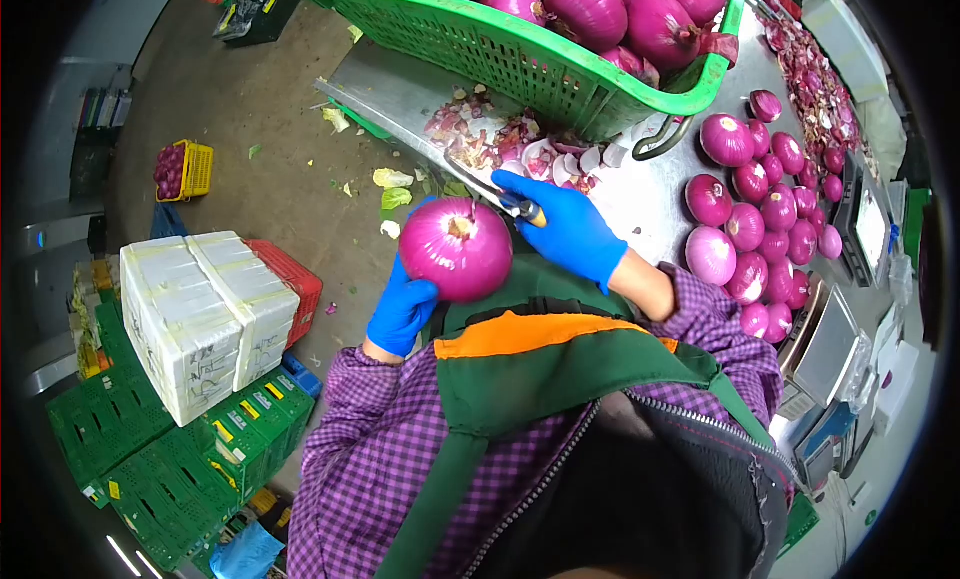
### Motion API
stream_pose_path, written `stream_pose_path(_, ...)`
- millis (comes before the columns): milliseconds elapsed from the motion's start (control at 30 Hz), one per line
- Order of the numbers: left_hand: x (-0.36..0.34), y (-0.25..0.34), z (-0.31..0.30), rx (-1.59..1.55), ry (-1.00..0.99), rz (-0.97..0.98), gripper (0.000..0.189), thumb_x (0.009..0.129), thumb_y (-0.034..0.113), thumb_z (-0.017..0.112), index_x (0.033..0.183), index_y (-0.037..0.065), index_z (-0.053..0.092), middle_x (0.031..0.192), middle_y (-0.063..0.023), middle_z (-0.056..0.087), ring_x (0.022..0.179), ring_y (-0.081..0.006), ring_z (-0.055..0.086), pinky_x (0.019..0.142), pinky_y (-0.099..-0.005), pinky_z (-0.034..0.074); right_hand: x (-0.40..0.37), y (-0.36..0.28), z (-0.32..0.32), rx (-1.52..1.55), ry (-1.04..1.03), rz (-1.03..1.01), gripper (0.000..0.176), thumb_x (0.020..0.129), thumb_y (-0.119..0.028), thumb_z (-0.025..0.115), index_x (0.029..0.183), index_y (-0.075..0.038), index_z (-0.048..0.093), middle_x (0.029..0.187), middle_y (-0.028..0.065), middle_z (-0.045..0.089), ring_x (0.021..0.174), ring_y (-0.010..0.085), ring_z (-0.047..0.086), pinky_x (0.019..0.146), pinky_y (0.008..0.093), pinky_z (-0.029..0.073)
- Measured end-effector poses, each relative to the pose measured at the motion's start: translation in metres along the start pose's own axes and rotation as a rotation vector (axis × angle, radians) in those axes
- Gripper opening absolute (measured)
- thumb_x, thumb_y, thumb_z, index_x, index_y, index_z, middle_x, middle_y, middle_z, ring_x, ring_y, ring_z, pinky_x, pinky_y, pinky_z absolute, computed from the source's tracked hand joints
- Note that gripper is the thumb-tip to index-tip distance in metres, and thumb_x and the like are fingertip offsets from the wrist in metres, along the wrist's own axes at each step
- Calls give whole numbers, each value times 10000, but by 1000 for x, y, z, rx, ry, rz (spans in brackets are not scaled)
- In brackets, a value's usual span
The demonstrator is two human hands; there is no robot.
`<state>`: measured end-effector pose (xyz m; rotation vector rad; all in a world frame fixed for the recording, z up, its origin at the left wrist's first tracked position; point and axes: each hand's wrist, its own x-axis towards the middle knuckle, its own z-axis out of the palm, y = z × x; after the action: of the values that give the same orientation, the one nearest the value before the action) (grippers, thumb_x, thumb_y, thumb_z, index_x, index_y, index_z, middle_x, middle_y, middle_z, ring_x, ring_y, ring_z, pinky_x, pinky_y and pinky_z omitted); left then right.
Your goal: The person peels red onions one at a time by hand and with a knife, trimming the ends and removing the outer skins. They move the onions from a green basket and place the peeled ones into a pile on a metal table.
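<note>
Before the apron (560,379), left hand (400,309) cradling onion (455,261), brown end up, right hand (570,229) gripping knife (530,212) pointing forward-left

This looks like a produce-handling workroom: a metal surface (385,82) carries a big green basket (470,41) of onions (587,14) and heaped peelings (818,79), leaf scraps (336,119) litter the bare floor (225,109), and foam boxes (185,324) sit among stacked plastic crates (150,494) at the left.
</note>
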<state>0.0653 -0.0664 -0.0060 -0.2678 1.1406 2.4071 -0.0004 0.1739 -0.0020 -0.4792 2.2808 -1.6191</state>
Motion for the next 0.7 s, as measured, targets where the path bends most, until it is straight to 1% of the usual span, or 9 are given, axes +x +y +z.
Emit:
stream_pose_path(33, 5, 1, 11, 110, -12, 122, 953, 727, 206, 776, 1483, 85, 209, 1465, -118, 341, 1350, -273, 360, 1112, -429, 321, -7, -7, -3, -200, 44, 45, 502, 826, -86, 582, 1323, -119, 516, 1063, 172, 657, 919, 331, 650, 774, 418, 519)
stream_pose_path(67, 8, 4, 24, 16, -4, 134, 984, 697, 156, 786, 1484, 89, 199, 1453, -104, 344, 1333, -250, 378, 1102, -397, 337, -17, -9, -2, -232, 22, -3, 585, 796, -95, 608, 1362, -130, 463, 1059, 181, 642, 897, 363, 641, 750, 435, 523)
stream_pose_path(100, 9, 1, 24, 12, -7, 126, 984, 697, 156, 786, 1484, 89, 199, 1453, -104, 344, 1333, -250, 378, 1102, -397, 337, -24, -10, 1, -234, 24, 6, 585, 796, -95, 608, 1362, -130, 463, 1059, 181, 642, 897, 363, 641, 750, 435, 523)
stream_pose_path(167, 12, -6, 19, 250, 11, 127, 994, 689, 131, 795, 1482, 95, 197, 1435, -101, 356, 1318, -239, 387, 1100, -396, 340, -34, -9, 6, -327, -41, -8, 628, 787, -111, 629, 1383, -144, 430, 1107, 171, 626, 875, 363, 645, 719, 445, 524)
stream_pose_path(233, 11, -15, 13, 192, 45, 99, 1001, 674, 91, 798, 1475, 95, 198, 1421, -96, 365, 1299, -235, 404, 1098, -396, 344, -39, -3, 8, -347, -34, -28, 658, 786, -111, 638, 1398, -151, 400, 1136, 165, 613, 874, 361, 646, 707, 449, 524)
stream_pose_path(300, 12, -18, 10, 19, 112, 96, 1000, 665, 71, 799, 1466, 92, 202, 1409, -101, 375, 1289, -248, 414, 1088, -404, 361, -38, -4, 7, -362, -85, 20, 663, 792, -99, 630, 1407, -147, 386, 1130, 163, 616, 867, 360, 648, 701, 449, 524)
stream_pose_path(533, 6, -26, 8, 110, 175, 183, 982, 659, 97, 813, 1446, 93, 225, 1367, -108, 398, 1261, -261, 436, 1049, -415, 407, -28, -1, 16, -425, -128, 79, 683, 799, -70, 607, 1428, -146, 350, 1138, 169, 613, 848, 358, 652, 692, 449, 524)
stream_pose_path(633, 6, -28, -1, 238, 182, 233, 1020, 633, 139, 845, 1441, 81, 224, 1359, -110, 399, 1250, -257, 446, 1042, -403, 414, -25, -3, 15, -443, -108, 74, 687, 801, -69, 599, 1433, -142, 341, 1112, 167, 616, 832, 356, 654, 676, 450, 525)
stream_pose_path(700, 7, -27, -4, 471, 172, 281, 1073, 600, 186, 877, 1439, 64, 220, 1359, -121, 396, 1243, -255, 453, 1041, -398, 411, -23, -12, 10, -503, -215, 105, 692, 799, -73, 593, 1437, -138, 334, 1083, 164, 623, 813, 354, 656, 657, 456, 523)
